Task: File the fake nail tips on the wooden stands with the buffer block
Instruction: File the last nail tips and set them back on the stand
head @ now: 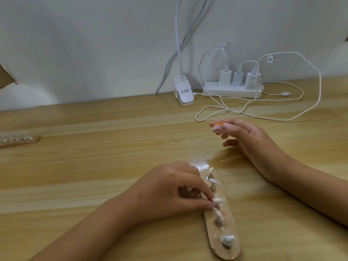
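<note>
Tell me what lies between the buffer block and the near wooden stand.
Only bare table with a light glare, seen in the head view; the buffer block in the right hand is apart from the stand.

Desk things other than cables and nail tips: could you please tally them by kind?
Wooden stands: 2
Buffer block: 1
Chargers: 3
Power strip: 1
Clip lamp: 1
Total: 8
</note>
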Demonstrator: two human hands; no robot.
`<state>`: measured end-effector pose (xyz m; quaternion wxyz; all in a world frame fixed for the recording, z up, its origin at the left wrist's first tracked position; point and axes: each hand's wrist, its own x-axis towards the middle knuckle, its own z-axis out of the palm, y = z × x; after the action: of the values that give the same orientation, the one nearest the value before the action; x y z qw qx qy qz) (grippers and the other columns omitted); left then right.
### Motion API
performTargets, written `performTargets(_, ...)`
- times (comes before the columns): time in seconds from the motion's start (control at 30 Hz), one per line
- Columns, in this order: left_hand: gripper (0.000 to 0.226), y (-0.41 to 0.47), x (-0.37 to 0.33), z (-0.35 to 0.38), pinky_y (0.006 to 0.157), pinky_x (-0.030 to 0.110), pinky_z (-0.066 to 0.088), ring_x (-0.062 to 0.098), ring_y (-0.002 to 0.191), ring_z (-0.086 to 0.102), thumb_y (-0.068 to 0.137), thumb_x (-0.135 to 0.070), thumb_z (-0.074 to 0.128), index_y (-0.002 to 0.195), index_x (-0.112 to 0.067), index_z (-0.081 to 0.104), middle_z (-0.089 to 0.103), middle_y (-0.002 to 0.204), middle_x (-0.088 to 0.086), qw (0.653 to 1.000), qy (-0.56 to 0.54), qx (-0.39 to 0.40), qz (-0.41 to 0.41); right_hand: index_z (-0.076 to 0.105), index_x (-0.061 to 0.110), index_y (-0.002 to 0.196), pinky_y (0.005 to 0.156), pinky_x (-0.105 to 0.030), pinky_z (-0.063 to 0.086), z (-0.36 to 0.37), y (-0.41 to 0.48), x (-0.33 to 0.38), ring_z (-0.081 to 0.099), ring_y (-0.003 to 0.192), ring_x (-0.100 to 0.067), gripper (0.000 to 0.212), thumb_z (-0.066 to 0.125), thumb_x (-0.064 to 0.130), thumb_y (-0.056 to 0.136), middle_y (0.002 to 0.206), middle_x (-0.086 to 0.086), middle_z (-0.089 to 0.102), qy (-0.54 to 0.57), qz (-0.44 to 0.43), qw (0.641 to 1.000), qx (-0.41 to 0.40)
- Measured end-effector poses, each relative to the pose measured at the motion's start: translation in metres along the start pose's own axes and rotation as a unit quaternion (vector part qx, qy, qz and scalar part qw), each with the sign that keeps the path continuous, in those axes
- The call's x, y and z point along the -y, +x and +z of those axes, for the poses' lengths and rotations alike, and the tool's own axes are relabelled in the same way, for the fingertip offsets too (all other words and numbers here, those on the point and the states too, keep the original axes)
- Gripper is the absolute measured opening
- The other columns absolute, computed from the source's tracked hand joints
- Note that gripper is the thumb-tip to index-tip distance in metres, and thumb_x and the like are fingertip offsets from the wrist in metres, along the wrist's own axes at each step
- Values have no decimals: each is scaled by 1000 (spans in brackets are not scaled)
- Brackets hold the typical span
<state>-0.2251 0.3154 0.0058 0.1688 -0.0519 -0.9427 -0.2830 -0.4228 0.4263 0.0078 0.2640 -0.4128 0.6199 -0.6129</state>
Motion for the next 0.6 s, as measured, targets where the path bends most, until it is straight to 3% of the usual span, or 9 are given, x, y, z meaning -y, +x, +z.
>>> performTargets(0.2,13,8,4,2,63,29,49,1,70,48,86,-35,70,87,-23,74,61,75,-14,985,120,-112,-45,75,29,99,75,-21,49,2,1,0,60,86,4,30,59,44,79,101,13,73,-9,-6,1000,-3)
performTargets(0.37,4,4,2,0,59,14,38,7,63,51,80,-30,73,82,-26,73,59,68,-13,990,-26,-92,-107,73,28,106,77,-24,49,0,0,0,61,89,5,27,70,42,82,103,13,72,-9,-25,1000,-8)
performTargets(0.47,9,3,0,3,58,16,36,4,60,45,78,-27,78,85,-30,74,55,65,-13,979,-124,-49,-151,72,30,108,74,-17,52,-1,-1,-2,61,88,7,29,64,38,82,104,15,71,-19,-33,999,-8)
performTargets(0.6,11,5,-4,8,55,15,35,3,57,43,74,-33,82,80,-34,72,53,60,-16,967,-151,-50,-199,72,30,107,73,-13,50,0,0,-3,61,85,5,29,66,39,81,105,12,71,-24,-44,999,-8)
